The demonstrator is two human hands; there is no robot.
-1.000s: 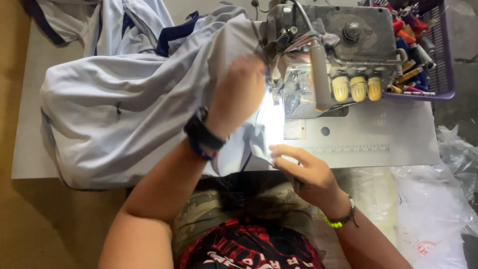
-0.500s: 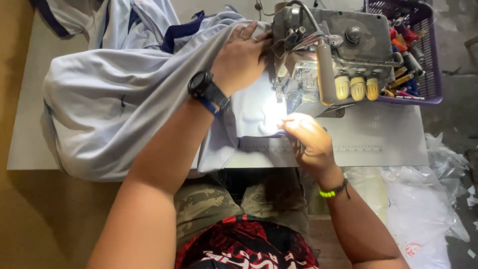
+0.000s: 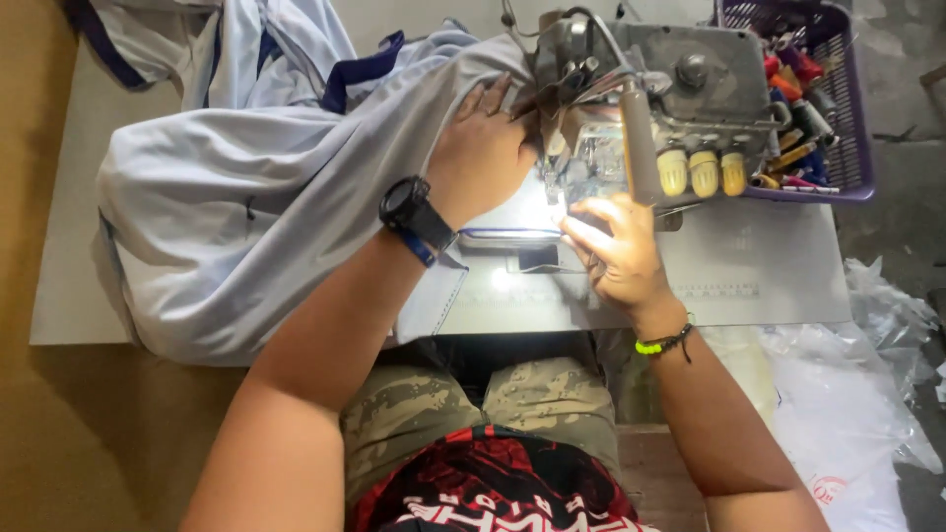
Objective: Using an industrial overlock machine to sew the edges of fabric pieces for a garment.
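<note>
My left hand (image 3: pixel 485 148), with a black watch on its wrist, lies flat on a pale grey garment (image 3: pixel 256 217), pressing the cloth down just left of the sewing machine's needle area. My right hand (image 3: pixel 619 248) rests on the lit plate in front of the grey sewing machine (image 3: pixel 670 89), fingers curled near the presser foot, pinching the cloth's edge. The garment has dark blue trim (image 3: pixel 360 74) and spreads over the left half of the white table (image 3: pixel 759 271).
A purple basket (image 3: pixel 855 148) holding thread spools and small tools stands at the table's far right. Three yellowish knobs (image 3: pixel 702 169) sit on the machine's front. White plastic bags (image 3: pixel 847 414) lie on the floor to the right. My lap is below the table edge.
My left hand has slid up along the cloth toward the machine. My right hand has moved up from the table's front edge to the needle area. The cloth has been fed further in.
</note>
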